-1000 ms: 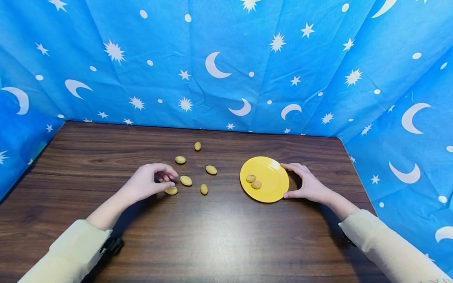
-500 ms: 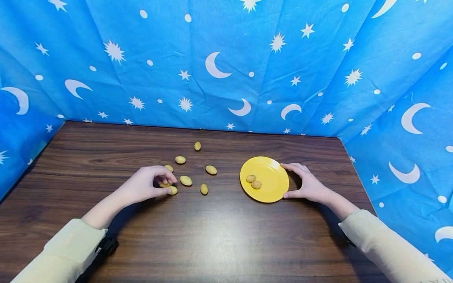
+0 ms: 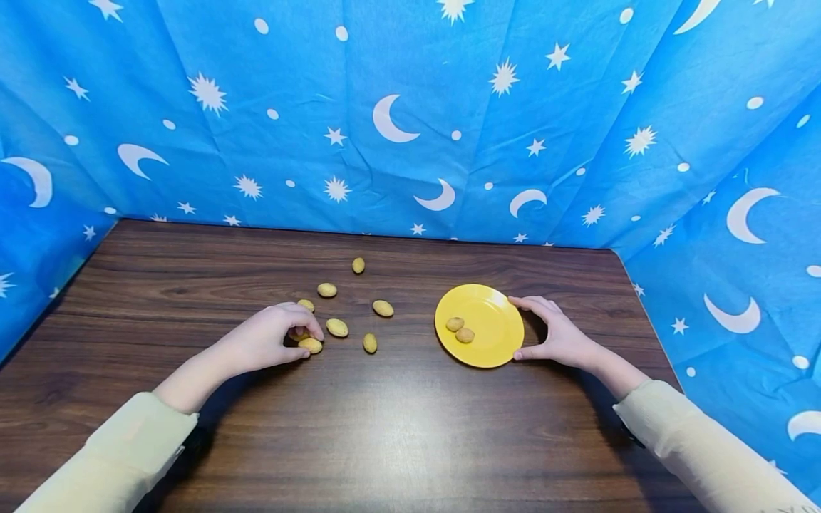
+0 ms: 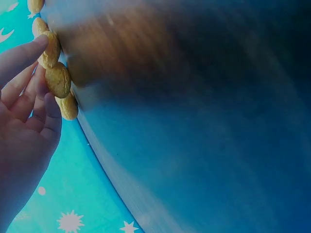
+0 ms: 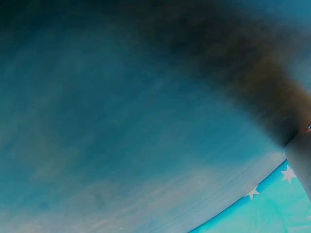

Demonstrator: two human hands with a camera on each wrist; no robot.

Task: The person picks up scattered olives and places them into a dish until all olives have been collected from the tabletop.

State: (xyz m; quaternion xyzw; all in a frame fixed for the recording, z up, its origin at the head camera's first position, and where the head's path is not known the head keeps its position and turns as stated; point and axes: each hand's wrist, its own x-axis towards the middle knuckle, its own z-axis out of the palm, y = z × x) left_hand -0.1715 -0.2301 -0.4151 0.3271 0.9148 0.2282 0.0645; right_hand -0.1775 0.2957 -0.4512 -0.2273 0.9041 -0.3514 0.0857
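Wrinkled, yellow-brown oval pieces, like nuts or dried fruit, lie scattered on the table. My left hand [image 3: 276, 336] has its thumb and forefinger at opposite sides of one oval piece [image 3: 311, 345], pinching it at the table surface. Another oval piece [image 4: 58, 80] shows beside those fingers in the left wrist view; the hand partly hides it in the head view. Over to the right, my right hand [image 3: 556, 335] grips the rim of a yellow plate [image 3: 497, 342] between thumb and fingers. Two brownish oval pieces [image 3: 465, 335] touch each other on the plate.
Several more pieces lie nearby, among them an oval piece [image 3: 336, 328] just right of the left hand and one farther back [image 3: 358, 265]. The dark wooden table [image 3: 385, 427] ends at a blue curtain [image 3: 308, 142] with moons and stars.
My left hand has shifted slightly left and closed its forefinger and thumb on the nearest oval piece. A piece behind the hand came into sight. Right hand and plate stay put.
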